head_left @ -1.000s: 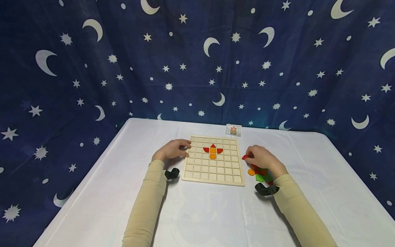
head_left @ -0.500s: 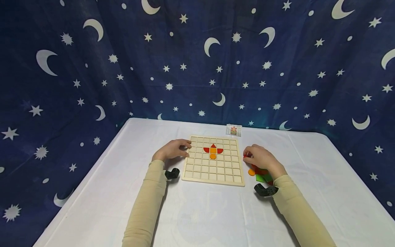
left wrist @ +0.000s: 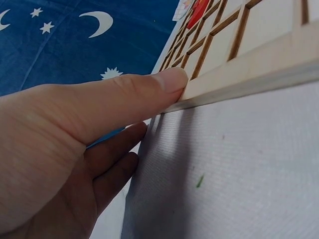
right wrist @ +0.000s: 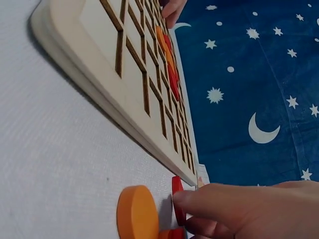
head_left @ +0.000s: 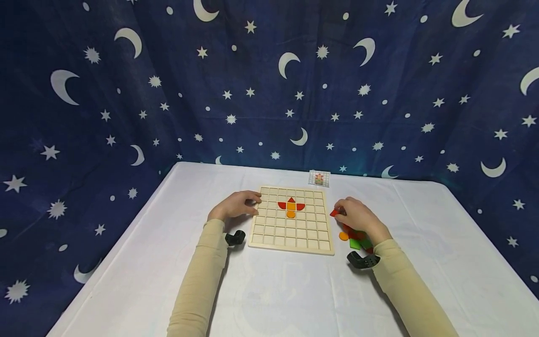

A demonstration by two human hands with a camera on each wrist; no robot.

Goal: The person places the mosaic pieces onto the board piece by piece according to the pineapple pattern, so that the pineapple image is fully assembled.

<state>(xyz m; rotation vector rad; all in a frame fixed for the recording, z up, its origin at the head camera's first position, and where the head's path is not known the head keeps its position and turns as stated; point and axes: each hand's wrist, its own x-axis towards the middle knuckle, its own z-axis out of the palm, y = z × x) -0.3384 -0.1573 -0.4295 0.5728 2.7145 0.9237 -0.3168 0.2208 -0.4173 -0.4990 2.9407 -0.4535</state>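
My left hand (head_left: 235, 205) rests at the left edge of a wooden grid board (head_left: 273, 238), its thumb on the rim in the left wrist view. Right of the board, my right hand (head_left: 358, 216) pinches a red tile (right wrist: 176, 187) between thumb and fingers. Beneath that hand lies a pile of loose tiles, partly hidden: an orange round tile (head_left: 344, 236), a green tile (head_left: 355, 244) and some red ones. Set in the board's upper middle are an orange square (head_left: 291, 206), an orange disc (head_left: 291, 215), a red triangle (head_left: 291, 200) and two red side tiles (head_left: 300, 207).
A small card (head_left: 319, 178) with a coloured grid picture lies behind the board. White cloth (head_left: 286, 290) covers the table, and a dark blue curtain (head_left: 252, 117) with moons and stars stands behind and at the sides.
The red tile in my right hand was mostly hidden half a second ago and shows again now, with small finger movements. My left hand and the board stay put.
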